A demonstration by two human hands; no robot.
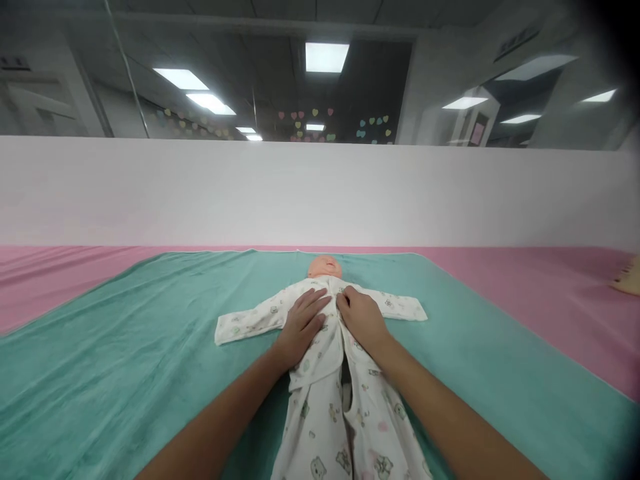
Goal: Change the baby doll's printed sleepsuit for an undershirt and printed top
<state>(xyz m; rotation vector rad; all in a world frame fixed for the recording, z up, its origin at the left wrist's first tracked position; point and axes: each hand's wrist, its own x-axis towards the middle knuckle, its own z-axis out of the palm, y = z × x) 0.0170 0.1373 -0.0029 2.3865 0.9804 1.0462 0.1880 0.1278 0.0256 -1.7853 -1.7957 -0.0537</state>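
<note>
A baby doll (325, 265) lies face up, its head at the far end and its sleeves spread to both sides. It wears a white baby romper (320, 367) with small animal prints, which gapes down the middle below the chest. My left hand (303, 328) rests flat on the left side of the chest, fingers stretched out. On the other side of the front opening, my right hand (361, 317) has its fingers curled and pinched on the romper's edge. The fingertips of that hand are partly hidden.
Under the doll spreads a green blanket (150, 360), laid over a pink sheet (505, 287). A white wall panel (310, 193) stands behind, with reflective glass (360, 93) above it. A beige object (629, 277) shows at the right edge.
</note>
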